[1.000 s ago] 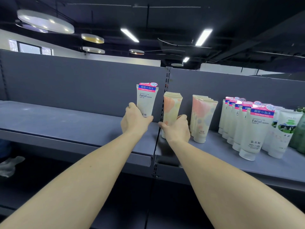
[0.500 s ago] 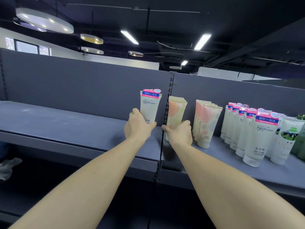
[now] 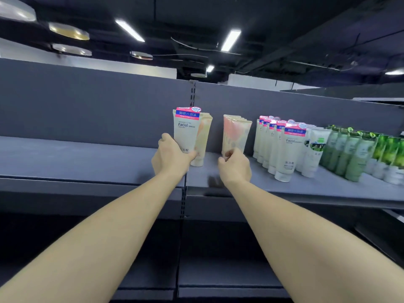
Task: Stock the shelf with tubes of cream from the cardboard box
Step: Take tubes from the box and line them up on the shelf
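While the left hand (image 3: 172,156) is gripping a white tube (image 3: 187,131) low on its body, upright above the shelf (image 3: 87,162) (cap down, crimp up, long axis vertical), the right hand (image 3: 235,165) is hovering loosely curled, apparently holding nothing. Light and squeezable, the tube is probably best held near the stiffer cap end.

Both bare forearms reach forward and up from the lower corners, converging toward the middle. The left hand (image 3: 172,157) is raised with its back to the camera, fingers and thumb wrapped round the lower end of an upright white facial cleanser tube (image 3: 186,132). The right hand (image 3: 236,167) hangs just beside it, fingers loosely curled, grip holding nothing.
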A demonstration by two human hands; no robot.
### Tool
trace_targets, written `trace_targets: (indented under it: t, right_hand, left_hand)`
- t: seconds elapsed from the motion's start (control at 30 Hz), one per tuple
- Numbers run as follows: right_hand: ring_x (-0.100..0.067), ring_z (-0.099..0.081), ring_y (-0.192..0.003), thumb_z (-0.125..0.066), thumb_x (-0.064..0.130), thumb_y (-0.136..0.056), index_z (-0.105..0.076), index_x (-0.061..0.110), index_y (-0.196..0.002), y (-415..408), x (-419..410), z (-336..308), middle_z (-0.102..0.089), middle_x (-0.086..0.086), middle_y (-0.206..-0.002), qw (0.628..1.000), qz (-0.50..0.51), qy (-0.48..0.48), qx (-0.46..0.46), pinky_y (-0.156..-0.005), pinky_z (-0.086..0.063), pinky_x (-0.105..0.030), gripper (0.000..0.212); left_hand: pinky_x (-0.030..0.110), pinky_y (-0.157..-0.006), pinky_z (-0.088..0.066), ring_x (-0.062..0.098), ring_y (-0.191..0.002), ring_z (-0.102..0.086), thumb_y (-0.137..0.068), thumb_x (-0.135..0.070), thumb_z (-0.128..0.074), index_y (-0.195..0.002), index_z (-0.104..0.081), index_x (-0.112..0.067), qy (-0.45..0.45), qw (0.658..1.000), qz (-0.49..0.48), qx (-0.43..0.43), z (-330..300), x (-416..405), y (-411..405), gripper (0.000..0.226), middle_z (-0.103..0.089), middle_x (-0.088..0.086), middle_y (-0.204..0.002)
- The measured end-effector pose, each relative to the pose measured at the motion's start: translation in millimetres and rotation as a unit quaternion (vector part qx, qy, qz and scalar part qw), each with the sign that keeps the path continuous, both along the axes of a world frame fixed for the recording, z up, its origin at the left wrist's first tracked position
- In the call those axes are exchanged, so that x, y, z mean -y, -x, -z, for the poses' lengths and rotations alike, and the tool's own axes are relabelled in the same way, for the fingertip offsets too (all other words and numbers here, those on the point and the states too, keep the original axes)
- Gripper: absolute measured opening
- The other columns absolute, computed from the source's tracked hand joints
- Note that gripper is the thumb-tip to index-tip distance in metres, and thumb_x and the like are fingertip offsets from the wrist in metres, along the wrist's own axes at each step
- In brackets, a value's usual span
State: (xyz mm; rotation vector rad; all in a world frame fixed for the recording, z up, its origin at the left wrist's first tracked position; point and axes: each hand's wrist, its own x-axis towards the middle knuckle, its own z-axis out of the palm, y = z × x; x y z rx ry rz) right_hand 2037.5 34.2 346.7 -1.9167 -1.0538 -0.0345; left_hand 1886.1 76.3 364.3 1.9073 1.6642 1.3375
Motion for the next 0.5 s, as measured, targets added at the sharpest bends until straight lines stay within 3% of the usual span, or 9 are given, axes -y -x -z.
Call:
trace_targets:
  t: [0.3, 0.5]
  right_hand:
    - [-0.020, -0.050, -0.086, -0.052, 0.024, -0.095, -0.057, 0.016, -0.109, -53.6, 85.0, -0.3, -0.063, -0.003, -0.106, 1.000, 0.021, 0.002, -0.019, -0.072, -0.040, -0.030, 0.017]
    - [-0.021, -0.056, -0.085, -0.050, 0.026, -0.095, -0.054, 0.018, -0.104, -108.1, 150.3, 11.3, -0.062, -0.001, -0.102, 0.999, 0.022, 0.021, -0.015, -0.068, -0.041, -0.029, 0.012]
  left_hand:
    - [0.034, -0.064, -0.041, 0.025, -0.094, -0.062, -0.072, -0.044, -0.079, -0.111, -0.042, -0.012, -0.007, 1.000, 0.020, 0.006, -6.8, 69.2, -44.2, 0.063, -0.057, 0.003, -0.111]
    - [0.033, -0.062, -0.040, 0.025, -0.090, -0.060, -0.070, -0.045, -0.081, -0.109, -0.043, -0.013, 0.001, 0.999, 0.043, 0.026, 0.9, 132.6, -110.1, 0.063, -0.059, 0.001, -0.104]
